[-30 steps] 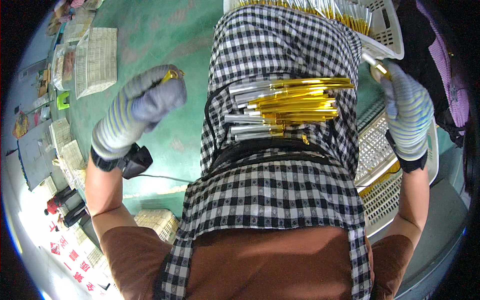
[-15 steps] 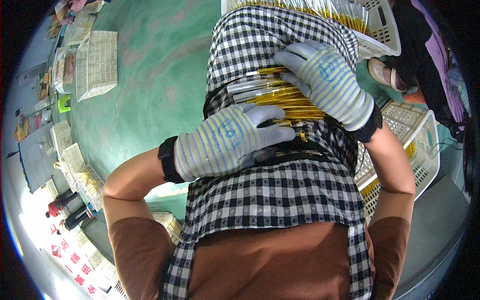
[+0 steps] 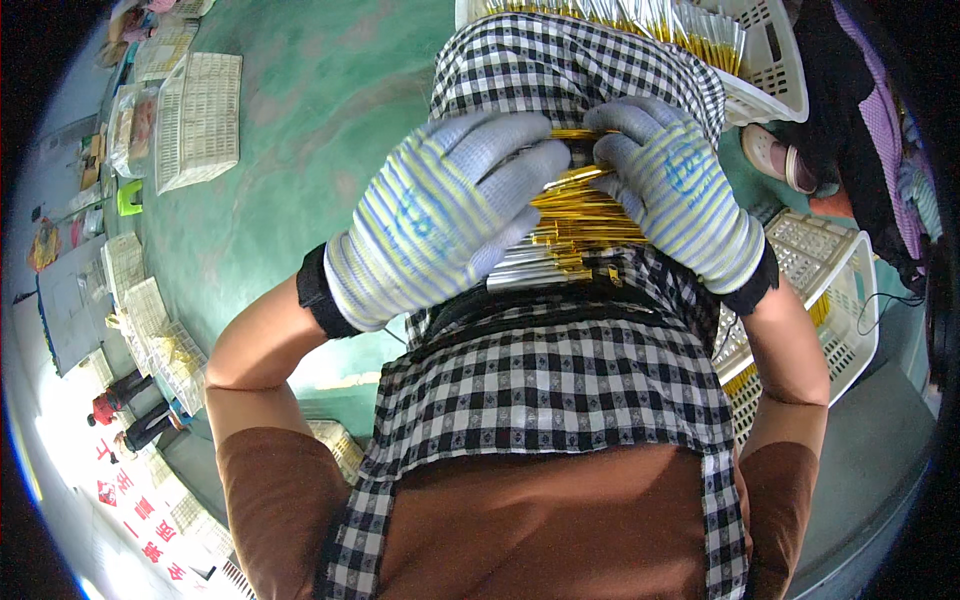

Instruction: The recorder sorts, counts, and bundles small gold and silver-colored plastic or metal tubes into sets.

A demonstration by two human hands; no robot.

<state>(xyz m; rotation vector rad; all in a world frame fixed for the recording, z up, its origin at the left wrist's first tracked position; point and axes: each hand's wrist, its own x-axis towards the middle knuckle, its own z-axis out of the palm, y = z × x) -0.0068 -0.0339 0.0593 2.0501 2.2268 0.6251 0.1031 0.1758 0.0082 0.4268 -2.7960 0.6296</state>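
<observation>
A loose pile of thin gold-and-silver sticks point(image 3: 590, 222) lies across my lap on a black-and-white checked apron point(image 3: 550, 390). Over their silver ends on the left, my left hand point(image 3: 445, 205) curls in a striped knit glove. My right hand point(image 3: 680, 185), gloved alike, bends its fingers around the gold ends. At the far side of the pile one gold stick point(image 3: 572, 133) runs between the fingertips of both hands. The palms and some fingertips are hidden.
A white crate point(image 3: 775, 60) with many similar sticks stands beyond my knees. More white crates point(image 3: 850, 320) stand at my right, near a person's shoe point(image 3: 765, 150). Left across the green floor point(image 3: 300, 130) sits another crate point(image 3: 200, 120); two people are farther off.
My left hand has lifted from the near edge of the pile and moved away from my body toward its far side. The right hand has shifted slightly, its fingers now more curled.
</observation>
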